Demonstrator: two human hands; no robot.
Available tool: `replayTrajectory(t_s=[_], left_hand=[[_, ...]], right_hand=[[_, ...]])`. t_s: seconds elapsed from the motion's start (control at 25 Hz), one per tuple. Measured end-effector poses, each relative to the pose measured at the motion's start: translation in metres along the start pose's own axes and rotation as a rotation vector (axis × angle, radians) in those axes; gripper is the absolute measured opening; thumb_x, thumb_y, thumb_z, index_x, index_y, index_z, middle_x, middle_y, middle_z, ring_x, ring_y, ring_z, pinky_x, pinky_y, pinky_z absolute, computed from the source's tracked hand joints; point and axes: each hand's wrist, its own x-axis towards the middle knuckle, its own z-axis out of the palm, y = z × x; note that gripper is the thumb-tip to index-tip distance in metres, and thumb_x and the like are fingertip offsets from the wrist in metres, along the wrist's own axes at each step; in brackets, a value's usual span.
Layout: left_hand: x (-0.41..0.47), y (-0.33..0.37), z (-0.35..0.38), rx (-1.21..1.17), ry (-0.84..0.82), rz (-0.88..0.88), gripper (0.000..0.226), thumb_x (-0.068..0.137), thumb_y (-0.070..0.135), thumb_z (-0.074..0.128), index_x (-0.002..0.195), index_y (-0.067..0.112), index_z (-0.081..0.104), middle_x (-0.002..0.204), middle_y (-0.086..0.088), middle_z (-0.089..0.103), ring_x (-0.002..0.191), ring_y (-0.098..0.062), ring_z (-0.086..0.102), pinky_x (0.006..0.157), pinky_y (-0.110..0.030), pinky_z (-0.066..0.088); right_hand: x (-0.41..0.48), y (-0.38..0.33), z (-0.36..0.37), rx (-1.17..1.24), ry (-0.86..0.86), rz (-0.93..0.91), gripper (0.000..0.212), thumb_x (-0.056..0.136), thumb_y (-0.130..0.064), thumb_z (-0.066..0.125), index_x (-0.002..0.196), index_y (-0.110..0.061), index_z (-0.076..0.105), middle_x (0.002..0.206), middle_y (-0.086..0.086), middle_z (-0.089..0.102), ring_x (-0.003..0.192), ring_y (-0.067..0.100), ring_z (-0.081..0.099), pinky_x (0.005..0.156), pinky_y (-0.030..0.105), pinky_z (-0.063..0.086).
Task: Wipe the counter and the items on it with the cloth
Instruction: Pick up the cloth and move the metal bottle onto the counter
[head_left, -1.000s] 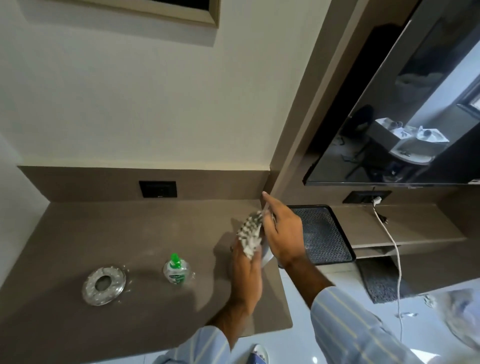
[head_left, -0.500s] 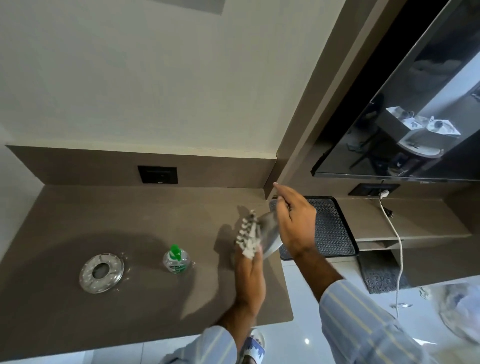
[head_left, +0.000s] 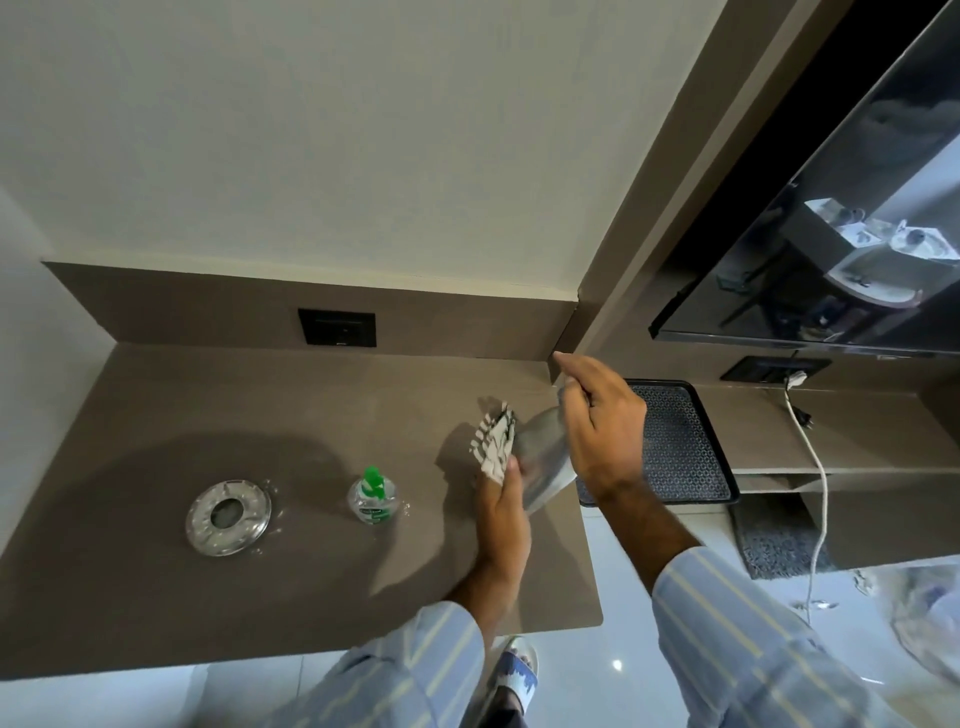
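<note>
My left hand (head_left: 501, 512) grips a black-and-white patterned cloth (head_left: 492, 440) and presses it against a shiny metal plate (head_left: 543, 464). My right hand (head_left: 602, 421) holds that plate by its upper edge, tilted above the right end of the brown counter (head_left: 156, 415). On the counter stand a small clear bottle with a green cap (head_left: 372, 496) and, further left, a round glass ashtray (head_left: 229, 517).
A black patterned tray (head_left: 680, 447) lies on the lower shelf to the right. A white cable (head_left: 815, 467) hangs from a wall socket (head_left: 774, 370) under the television (head_left: 831, 249). Another socket (head_left: 336, 328) sits in the counter's backsplash. A grey mat (head_left: 774, 545) lies on the floor.
Both hands have shifted slightly right with the plate. The plate now shows more of its face beside the cloth, and the cloth has slid along it.
</note>
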Motion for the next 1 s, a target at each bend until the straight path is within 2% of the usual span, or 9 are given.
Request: replayTrajectory(t_s=[0.08,0.16,0.32,0.44,0.56,0.72,0.84,0.92,1.0], left_hand=[[0.002,0.013,0.019,-0.033,-0.050,0.049,0.033,0.101,0.030,0.056,0.133,0.040,0.058,0.141,0.013,0.059,0.134,-0.007,0.052,0.119,-0.045,0.035],[-0.018,0.004,0.023,-0.067,-0.118,0.060,0.058,0.096,0.049,0.059,0.147,0.024,0.047,0.153,0.002,0.050,0.143,-0.017,0.044,0.121,-0.044,0.032],[-0.041,-0.035,-0.015,0.209,-0.125,0.177,0.052,0.102,0.027,0.052,0.151,0.014,0.041,0.158,-0.006,0.041,0.148,-0.022,0.037,0.123,-0.043,0.027],[-0.017,-0.020,-0.013,0.177,0.036,0.100,0.038,0.104,0.008,0.049,0.139,0.022,0.047,0.151,-0.005,0.048,0.140,-0.020,0.047,0.117,-0.019,0.031],[0.011,0.021,0.015,0.003,0.044,0.088,0.032,0.104,0.024,0.049,0.135,0.030,0.051,0.147,0.002,0.053,0.136,-0.016,0.050,0.118,-0.038,0.036],[-0.034,0.002,0.018,0.061,-0.086,0.219,0.055,0.101,0.048,0.047,0.149,0.022,0.044,0.154,0.005,0.046,0.143,-0.014,0.042,0.120,-0.029,0.030],[-0.036,-0.016,-0.006,0.048,-0.057,0.098,0.039,0.105,0.030,0.048,0.143,0.024,0.046,0.153,0.003,0.047,0.142,-0.007,0.043,0.117,-0.022,0.029],[0.002,-0.005,-0.009,0.020,-0.001,-0.059,0.032,0.107,0.014,0.044,0.138,0.017,0.052,0.147,-0.005,0.053,0.138,-0.014,0.048,0.112,-0.019,0.034],[0.038,0.020,-0.003,-0.060,-0.062,-0.185,0.030,0.107,0.017,0.044,0.129,0.011,0.063,0.135,-0.010,0.064,0.130,-0.025,0.058,0.105,-0.025,0.046]], right_hand=[[0.000,-0.009,0.009,0.001,-0.023,-0.007,0.034,0.093,-0.011,0.052,0.117,-0.011,0.076,0.118,0.005,0.076,0.111,0.016,0.068,0.101,0.030,0.052],[0.003,-0.011,0.010,0.005,-0.035,-0.017,0.034,0.094,-0.012,0.052,0.117,-0.012,0.076,0.118,0.005,0.076,0.111,0.017,0.068,0.101,0.033,0.052],[0.001,-0.009,0.004,0.035,-0.032,0.028,0.034,0.093,-0.008,0.052,0.118,-0.010,0.076,0.117,0.006,0.075,0.109,0.018,0.068,0.099,0.040,0.054],[-0.005,-0.018,0.008,0.025,-0.049,-0.009,0.034,0.093,-0.006,0.052,0.118,-0.010,0.075,0.116,0.007,0.074,0.108,0.018,0.068,0.098,0.037,0.054],[-0.007,-0.023,0.011,0.023,-0.042,-0.035,0.032,0.093,-0.006,0.053,0.115,-0.009,0.076,0.114,0.007,0.074,0.106,0.017,0.067,0.099,0.026,0.051],[-0.008,-0.016,0.005,0.029,-0.030,-0.026,0.032,0.094,-0.009,0.053,0.116,-0.010,0.076,0.114,0.006,0.075,0.105,0.014,0.067,0.099,0.026,0.051],[-0.009,-0.016,0.004,0.034,-0.040,-0.004,0.033,0.095,-0.007,0.053,0.119,-0.010,0.075,0.117,0.006,0.074,0.107,0.016,0.067,0.098,0.034,0.054],[-0.012,-0.019,0.005,0.029,-0.059,-0.022,0.033,0.095,-0.007,0.053,0.120,-0.010,0.074,0.119,0.006,0.073,0.108,0.016,0.067,0.099,0.033,0.054],[-0.013,-0.020,0.005,0.034,-0.058,-0.037,0.033,0.094,-0.007,0.052,0.119,-0.009,0.075,0.118,0.006,0.073,0.108,0.016,0.067,0.098,0.033,0.053]])
